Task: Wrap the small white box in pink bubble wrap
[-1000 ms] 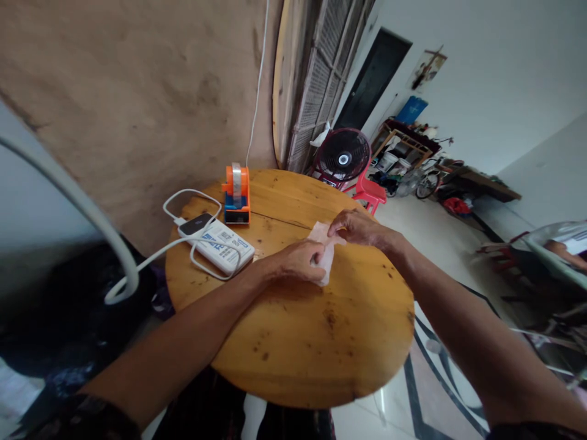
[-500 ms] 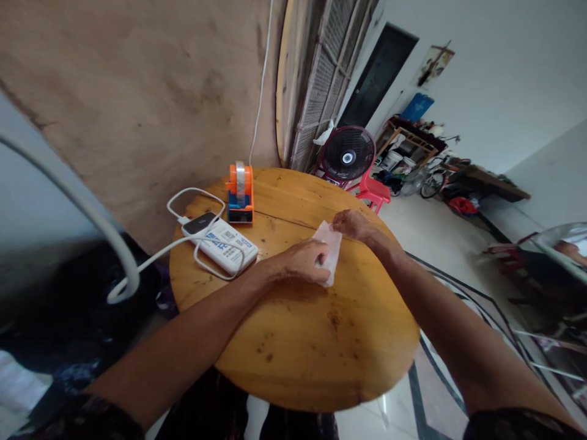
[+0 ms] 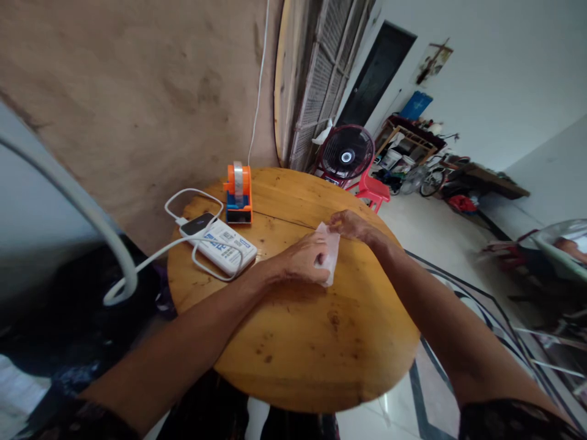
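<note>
A thin, whitish folded sheet (image 3: 332,247), like tissue or soft wrap, lies on the round wooden table (image 3: 316,354); its exact material is unclear. My left hand (image 3: 306,256) rests over its near left side, thumb and fingers curled onto it. At the far right corner, my right hand (image 3: 349,224) pinches the sheet's edge between thumb and fingers. Some fingertips of both hands are hidden. Farther back on the left stands an orange and blue tape dispenser (image 3: 239,192) with a roll of clear tape.
Left of my left forearm lies a white power bank (image 3: 220,247) with a looped white cable (image 3: 172,244) crossing it. Beyond the table are a dark fan (image 3: 347,156) and a red plastic stool (image 3: 373,189). A wooden panel (image 3: 137,110) borders the table's far left.
My left fingers have spread a little farther up along the sheet. My right hand keeps its pinch at the corner, shifted very slightly left.
</note>
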Demonstrator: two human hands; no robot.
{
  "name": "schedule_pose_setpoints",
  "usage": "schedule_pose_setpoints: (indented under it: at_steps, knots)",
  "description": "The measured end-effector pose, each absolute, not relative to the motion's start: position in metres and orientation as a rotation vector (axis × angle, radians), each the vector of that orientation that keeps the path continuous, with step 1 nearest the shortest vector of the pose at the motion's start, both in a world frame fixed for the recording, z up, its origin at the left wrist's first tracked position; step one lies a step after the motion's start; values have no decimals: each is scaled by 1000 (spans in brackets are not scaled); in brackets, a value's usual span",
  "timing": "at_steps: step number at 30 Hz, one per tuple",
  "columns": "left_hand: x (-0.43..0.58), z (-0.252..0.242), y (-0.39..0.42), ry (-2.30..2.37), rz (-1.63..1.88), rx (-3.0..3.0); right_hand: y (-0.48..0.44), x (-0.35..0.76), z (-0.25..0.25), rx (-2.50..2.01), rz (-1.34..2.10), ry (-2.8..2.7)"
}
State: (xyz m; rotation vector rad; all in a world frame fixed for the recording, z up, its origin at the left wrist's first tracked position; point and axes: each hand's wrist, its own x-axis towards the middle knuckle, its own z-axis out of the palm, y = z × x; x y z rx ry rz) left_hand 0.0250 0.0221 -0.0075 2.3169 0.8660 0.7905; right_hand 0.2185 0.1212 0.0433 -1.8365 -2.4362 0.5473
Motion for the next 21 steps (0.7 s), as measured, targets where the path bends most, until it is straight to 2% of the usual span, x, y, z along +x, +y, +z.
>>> schedule_pose_setpoints:
  at_steps: [9, 16, 21]
  knots:
    - [25, -9, 25, 781, 849, 2394, 127, 218, 35, -1702, 786, -2332]
    - [26, -14, 25, 770, 906, 2381, 128, 216, 34, -1616, 1142, -1991]
    - [25, -10, 21, 843, 900, 2427, 127, 214, 36, -1616, 1176, -1926]
